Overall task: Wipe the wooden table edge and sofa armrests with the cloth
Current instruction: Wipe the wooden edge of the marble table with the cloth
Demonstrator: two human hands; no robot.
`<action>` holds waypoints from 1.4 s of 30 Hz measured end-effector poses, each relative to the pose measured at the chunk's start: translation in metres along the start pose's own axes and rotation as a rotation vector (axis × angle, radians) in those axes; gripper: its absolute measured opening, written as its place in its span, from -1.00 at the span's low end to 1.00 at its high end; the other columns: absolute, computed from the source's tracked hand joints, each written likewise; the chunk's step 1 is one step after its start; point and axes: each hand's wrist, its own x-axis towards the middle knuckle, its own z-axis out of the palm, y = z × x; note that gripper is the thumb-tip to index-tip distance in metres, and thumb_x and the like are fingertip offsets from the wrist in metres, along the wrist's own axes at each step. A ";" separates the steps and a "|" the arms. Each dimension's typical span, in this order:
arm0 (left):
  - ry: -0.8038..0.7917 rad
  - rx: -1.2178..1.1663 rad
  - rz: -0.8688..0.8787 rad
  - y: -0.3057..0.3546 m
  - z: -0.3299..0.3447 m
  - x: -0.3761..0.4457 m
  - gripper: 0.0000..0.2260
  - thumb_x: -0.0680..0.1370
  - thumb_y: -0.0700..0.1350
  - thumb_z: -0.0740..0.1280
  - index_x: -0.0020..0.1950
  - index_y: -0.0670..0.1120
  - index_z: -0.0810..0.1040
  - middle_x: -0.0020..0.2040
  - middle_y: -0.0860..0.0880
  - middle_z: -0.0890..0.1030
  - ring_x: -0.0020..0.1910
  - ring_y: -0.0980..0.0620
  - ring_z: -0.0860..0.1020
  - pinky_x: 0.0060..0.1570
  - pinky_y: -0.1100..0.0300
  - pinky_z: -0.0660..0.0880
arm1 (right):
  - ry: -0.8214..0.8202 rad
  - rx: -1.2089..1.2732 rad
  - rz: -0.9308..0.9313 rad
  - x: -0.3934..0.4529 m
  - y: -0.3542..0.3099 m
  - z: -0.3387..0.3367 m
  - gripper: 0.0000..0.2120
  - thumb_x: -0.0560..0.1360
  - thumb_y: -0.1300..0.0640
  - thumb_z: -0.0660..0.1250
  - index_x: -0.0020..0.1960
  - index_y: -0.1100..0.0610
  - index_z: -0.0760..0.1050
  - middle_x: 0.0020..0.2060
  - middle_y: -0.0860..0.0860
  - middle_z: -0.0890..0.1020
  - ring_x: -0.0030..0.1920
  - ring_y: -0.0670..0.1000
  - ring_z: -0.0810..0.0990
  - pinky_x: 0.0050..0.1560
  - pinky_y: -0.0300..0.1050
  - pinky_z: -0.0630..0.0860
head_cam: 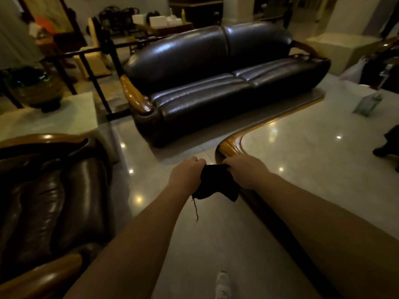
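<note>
Gripping the black cloth [216, 184], left hand [185, 173] and right hand [246, 171] are clenched, arms extended. Cloth hangs beside the table's wooden edge [228, 145] corner.

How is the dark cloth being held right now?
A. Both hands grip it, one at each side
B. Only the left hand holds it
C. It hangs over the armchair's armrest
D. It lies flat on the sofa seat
A: the left hand and right hand each pinch one side of the black cloth, which hangs between them near the corner of the wooden table edge.
</note>
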 end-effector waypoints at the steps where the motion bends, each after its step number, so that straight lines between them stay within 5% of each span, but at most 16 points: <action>1: -0.003 0.005 0.016 -0.002 0.003 0.023 -0.79 0.49 -0.23 0.27 0.11 -0.11 0.46 0.01 -0.11 0.50 -0.03 -0.13 0.51 -0.08 -0.01 0.52 | -0.002 0.001 0.020 0.016 0.014 0.001 -0.71 0.53 0.12 0.23 0.24 0.03 0.46 0.05 0.05 0.59 0.00 0.10 0.58 -0.04 -0.02 0.55; 5: -0.033 0.014 0.070 -0.008 0.008 0.112 -0.77 0.47 -0.24 0.29 0.12 -0.11 0.47 0.03 -0.11 0.51 -0.01 -0.14 0.52 -0.09 0.01 0.50 | -0.007 0.014 0.097 0.079 0.064 0.002 -0.72 0.50 0.17 0.25 0.21 0.06 0.50 0.04 0.11 0.60 -0.02 0.13 0.58 -0.12 -0.05 0.48; 15: -0.054 -0.094 0.205 -0.021 0.033 0.294 -0.79 0.49 -0.19 0.29 0.12 -0.06 0.49 0.02 -0.08 0.51 -0.02 -0.10 0.53 -0.09 0.06 0.51 | -0.029 0.065 0.288 0.183 0.160 -0.005 -0.74 0.56 0.14 0.21 0.24 0.09 0.46 0.09 0.10 0.58 0.05 0.13 0.56 0.04 -0.02 0.48; 21: -0.074 -0.156 0.395 -0.035 0.075 0.403 -0.72 0.43 -0.15 0.39 0.12 0.02 0.51 -0.03 0.00 0.54 -0.08 -0.01 0.53 -0.20 0.22 0.40 | -0.077 0.044 0.490 0.247 0.215 0.017 -0.79 0.56 0.11 0.18 0.15 0.04 0.50 -0.05 0.03 0.56 -0.07 0.06 0.53 -0.07 -0.08 0.50; 32: -0.308 -0.164 0.713 -0.030 0.127 0.552 -0.70 0.44 -0.15 0.40 0.16 -0.04 0.48 0.02 -0.05 0.53 -0.05 -0.07 0.54 -0.07 0.00 0.57 | -0.090 0.182 0.872 0.311 0.278 0.057 -0.81 0.54 0.11 0.15 0.03 0.00 0.52 -0.13 0.01 0.57 -0.17 0.06 0.53 -0.26 -0.05 0.49; 42: -0.453 -0.277 0.684 0.012 0.217 0.629 -0.67 0.51 -0.25 0.29 0.27 -0.07 0.48 0.09 -0.09 0.55 0.01 -0.11 0.54 -0.04 -0.04 0.53 | -0.076 0.373 0.989 0.325 0.368 0.131 -0.84 0.56 0.11 0.15 0.02 0.01 0.51 -0.16 0.01 0.54 -0.23 0.05 0.50 -0.33 -0.07 0.42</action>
